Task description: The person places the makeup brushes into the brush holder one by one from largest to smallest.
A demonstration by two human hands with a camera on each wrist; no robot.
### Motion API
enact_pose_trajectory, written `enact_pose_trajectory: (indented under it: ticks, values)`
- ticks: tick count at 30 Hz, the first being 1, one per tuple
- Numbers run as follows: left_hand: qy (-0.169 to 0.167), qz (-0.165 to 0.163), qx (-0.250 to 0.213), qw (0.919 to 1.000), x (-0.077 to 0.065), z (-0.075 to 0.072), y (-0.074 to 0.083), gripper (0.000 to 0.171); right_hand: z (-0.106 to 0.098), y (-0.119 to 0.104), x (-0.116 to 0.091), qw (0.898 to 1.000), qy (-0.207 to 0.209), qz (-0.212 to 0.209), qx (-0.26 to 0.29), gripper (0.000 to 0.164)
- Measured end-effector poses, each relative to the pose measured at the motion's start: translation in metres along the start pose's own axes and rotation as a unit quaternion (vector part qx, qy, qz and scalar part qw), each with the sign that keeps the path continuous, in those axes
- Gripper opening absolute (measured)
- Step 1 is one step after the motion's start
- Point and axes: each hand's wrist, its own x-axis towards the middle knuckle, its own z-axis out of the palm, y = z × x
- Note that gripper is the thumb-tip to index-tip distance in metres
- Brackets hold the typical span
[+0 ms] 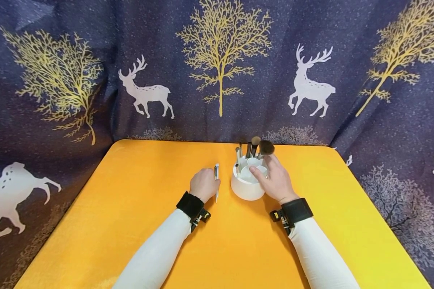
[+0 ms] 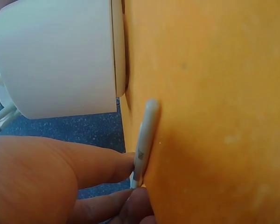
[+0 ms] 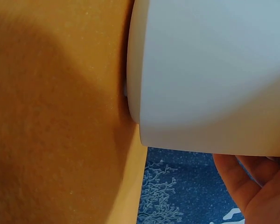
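A white pen (image 1: 217, 182) lies lengthwise at the tabletop, and my left hand (image 1: 204, 184) pinches it between thumb and fingers. The left wrist view shows the pen's rounded end (image 2: 151, 109) extending past the fingertips, close along the yellow surface. Just right of it stands a round white brush holder (image 1: 248, 190) with inner compartments. My right hand (image 1: 277, 180) grips the holder's right side, thumb over the rim and fingers around the outer wall. Fingers (image 3: 235, 179) show against its far side in the right wrist view. Several makeup brushes stand upright in the holder, including one with a large dark head (image 1: 266, 147).
The yellow-covered table (image 1: 137, 212) reaches back to a dark blue curtain (image 1: 238, 100) printed with white deer and golden trees. Black straps (image 1: 299, 210) with small cameras sit on both wrists.
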Motion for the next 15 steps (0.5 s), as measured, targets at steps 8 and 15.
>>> enact_pose_trajectory:
  ticks: [8,15]
  values:
    - [-0.003,-0.007,-0.018,0.9998,0.0008,-0.0002,-0.0002,0.026,0.0003,0.0002,0.0005,1.0,-0.002,-0.001,0.002,0.069]
    - [-0.013,-0.023,-0.041,0.9988,0.0017,0.0003,-0.0018,0.026,0.002,0.0025,0.0004,1.0,0.001,-0.004,0.002,0.069]
